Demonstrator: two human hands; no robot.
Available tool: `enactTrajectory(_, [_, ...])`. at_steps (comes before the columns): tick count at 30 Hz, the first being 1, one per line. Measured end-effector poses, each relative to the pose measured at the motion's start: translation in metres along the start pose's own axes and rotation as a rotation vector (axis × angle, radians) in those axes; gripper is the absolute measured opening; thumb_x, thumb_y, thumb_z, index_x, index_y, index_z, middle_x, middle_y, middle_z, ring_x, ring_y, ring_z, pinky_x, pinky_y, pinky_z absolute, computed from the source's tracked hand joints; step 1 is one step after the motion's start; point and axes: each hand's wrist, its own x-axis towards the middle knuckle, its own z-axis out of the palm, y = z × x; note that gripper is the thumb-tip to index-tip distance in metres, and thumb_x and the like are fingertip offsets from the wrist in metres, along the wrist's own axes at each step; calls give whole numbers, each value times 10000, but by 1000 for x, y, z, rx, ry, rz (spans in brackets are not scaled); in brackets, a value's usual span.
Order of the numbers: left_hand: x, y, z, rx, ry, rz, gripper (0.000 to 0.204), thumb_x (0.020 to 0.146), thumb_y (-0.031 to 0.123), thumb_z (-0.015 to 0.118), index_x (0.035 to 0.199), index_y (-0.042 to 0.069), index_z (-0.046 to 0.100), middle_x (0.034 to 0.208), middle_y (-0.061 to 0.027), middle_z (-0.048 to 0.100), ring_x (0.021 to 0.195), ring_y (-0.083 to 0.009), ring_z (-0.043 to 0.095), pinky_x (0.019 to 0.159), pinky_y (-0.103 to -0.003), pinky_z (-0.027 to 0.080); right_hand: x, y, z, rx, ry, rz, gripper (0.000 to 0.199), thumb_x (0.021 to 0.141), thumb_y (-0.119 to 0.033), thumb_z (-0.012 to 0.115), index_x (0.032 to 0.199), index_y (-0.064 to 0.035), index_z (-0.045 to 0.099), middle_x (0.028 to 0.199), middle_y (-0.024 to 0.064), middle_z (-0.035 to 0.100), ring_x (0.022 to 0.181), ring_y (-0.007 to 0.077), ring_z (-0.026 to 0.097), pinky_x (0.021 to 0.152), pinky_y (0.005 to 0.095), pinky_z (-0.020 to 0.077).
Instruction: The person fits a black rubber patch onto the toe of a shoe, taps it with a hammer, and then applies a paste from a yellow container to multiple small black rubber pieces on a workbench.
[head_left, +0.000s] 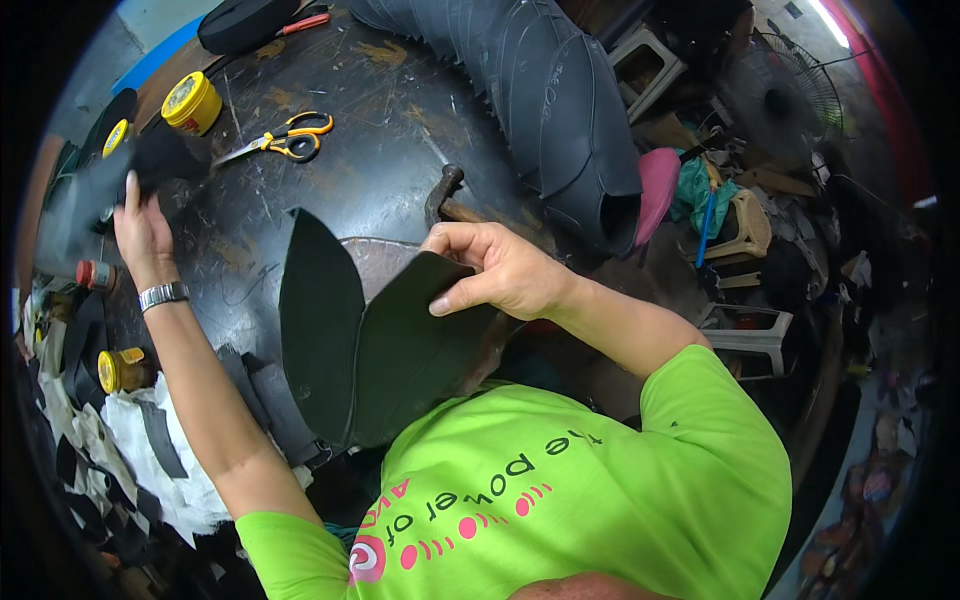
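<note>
Treat the black sheet, pinched in the right hand and spreading below and left of its fingers, as probably light, bendable and tough. Hold by the top edge. For the left hand, at a blurred dark piece, cannot tell whether gripping.

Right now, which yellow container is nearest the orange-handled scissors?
The uppermost yellow tub, just left of the scissors; the round yellow lid is farther left, and the yellow jar far lower.

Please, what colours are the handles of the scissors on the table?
The scissor handles are orange and black; the head view shows them.
</note>
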Motion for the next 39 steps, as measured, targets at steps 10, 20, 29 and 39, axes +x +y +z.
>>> enactTrajectory(10, [-128,140,159,833,-709,224,345,1028,271,610,1302,78,690,1251,-75,697,1153,-118,619,1024,-253,461,-51,-17,21,-112,-60,-43,346,814,110,711,1147,21,677,1053,25,709,1003,105,647,928,270,509])
enactTrajectory(20, [-205,83,166,1573,-1365,-115,365,705,335,890,1005,150,793,1012,-67,713,1187,-247,585,1127,-546,298,-43,-31,-39,-112,120,123,214,777,48,775,978,27,703,885,99,739,785,168,726,754,304,601])
enactTrajectory(29, [-282,71,158,1108,-902,256,370,797,43,777,1152,95,687,1243,-132,612,1146,-274,617,918,-373,500,-28,10,-23,-172,24,263,271,757,-1,837,1011,6,741,897,27,731,795,103,683,775,259,557])
enactTrajectory(39, [-345,84,146,721,-710,-123,184,949,9,604,1099,-21,705,1175,-157,693,1107,-274,665,962,-342,497,-28,29,3,-525,-166,54,327,786,-45,784,1097,21,706,953,76,743,896,124,671,830,290,531])
